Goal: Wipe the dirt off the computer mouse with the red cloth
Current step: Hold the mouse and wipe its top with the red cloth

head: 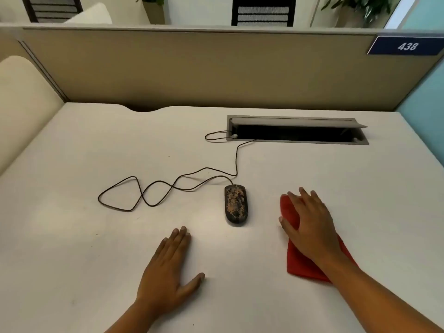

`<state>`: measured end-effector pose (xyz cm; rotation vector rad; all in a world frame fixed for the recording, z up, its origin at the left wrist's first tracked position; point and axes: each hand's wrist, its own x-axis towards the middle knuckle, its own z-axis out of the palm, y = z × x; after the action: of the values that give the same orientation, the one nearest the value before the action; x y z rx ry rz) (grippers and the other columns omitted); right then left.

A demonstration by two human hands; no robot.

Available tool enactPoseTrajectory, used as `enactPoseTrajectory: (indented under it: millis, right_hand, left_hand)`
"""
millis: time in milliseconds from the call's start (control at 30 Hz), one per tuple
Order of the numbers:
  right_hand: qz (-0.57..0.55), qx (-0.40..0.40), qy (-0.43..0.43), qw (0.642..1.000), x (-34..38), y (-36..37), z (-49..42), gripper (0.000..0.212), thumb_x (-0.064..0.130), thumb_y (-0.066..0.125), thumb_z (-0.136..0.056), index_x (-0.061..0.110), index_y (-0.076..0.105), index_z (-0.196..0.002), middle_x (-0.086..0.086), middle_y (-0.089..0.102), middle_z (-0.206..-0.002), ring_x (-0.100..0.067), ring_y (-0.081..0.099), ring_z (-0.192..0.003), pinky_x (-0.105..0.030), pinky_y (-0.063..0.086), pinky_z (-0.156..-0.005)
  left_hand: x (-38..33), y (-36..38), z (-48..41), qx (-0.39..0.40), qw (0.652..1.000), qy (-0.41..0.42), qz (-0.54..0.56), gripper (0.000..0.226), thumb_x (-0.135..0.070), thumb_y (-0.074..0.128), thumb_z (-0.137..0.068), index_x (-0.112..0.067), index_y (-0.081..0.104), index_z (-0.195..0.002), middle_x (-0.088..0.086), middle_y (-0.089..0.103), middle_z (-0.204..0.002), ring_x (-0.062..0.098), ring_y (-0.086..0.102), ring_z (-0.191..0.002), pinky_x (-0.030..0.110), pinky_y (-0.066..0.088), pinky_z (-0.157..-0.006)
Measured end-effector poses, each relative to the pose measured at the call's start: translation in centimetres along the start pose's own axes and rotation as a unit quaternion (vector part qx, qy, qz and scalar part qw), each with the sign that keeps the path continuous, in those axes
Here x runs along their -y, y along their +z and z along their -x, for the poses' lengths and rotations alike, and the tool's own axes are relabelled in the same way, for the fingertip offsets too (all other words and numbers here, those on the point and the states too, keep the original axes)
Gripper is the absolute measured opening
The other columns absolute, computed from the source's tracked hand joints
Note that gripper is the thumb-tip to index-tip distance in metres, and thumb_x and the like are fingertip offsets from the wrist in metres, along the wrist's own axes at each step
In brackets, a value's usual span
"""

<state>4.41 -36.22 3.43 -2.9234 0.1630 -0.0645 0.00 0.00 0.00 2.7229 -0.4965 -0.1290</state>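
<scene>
I see the mouse [236, 204] in the middle of the desk [72, 236]. My right hand [310, 227] lies flat on the cloth [300, 263] at 3 o'clock from it. My left hand [165, 270] rests on the desk at 7 o'clock.

A white desk [96, 236] carries an open cable tray [298, 131]; behind it stands a beige partition [192, 68] with a blue 438 sign [406, 46].

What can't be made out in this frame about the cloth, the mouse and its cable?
- red cloth, head view: its middle is hidden under the right hand; whether the fingers grip it can't be told.
- cable: its end drops into the dark desk slot; the plug is unseen.
- computer mouse: underside hidden against the desk; dirt there is unknown.
</scene>
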Motion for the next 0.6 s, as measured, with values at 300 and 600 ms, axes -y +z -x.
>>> enactPoseTrajectory:
  millis: [300,600]
  right_hand:
    - [0.043,0.031,0.022,0.998,-0.8,0.8,0.7,0.075,0.064,0.05,-0.087,0.026,0.037,-0.15,-0.005,0.034,-0.157,-0.032,0.031,-0.144,-0.051,0.041,-0.107]
    - [0.046,0.011,-0.008,0.999,-1.3,1.9,1.2,0.06,0.058,0.032,-0.094,0.026,0.053,-0.14,-0.004,0.05,-0.146,-0.032,0.043,-0.135,-0.051,0.047,-0.09]
  left_hand:
    - [-4.5,-1.9,-8.8,-0.073,0.991,0.044,0.101,0.106,-0.067,0.07,-0.07,-0.019,0.027,-0.154,-0.004,0.034,-0.156,0.017,0.034,-0.14,0.031,0.024,-0.115]
    - [-5.4,-1.6,-16.8,0.057,0.994,0.002,0.095,0.146,-0.085,0.071,-0.043,-0.031,-0.009,-0.153,-0.001,0.022,-0.161,0.02,0.02,-0.147,0.042,0.027,-0.117]
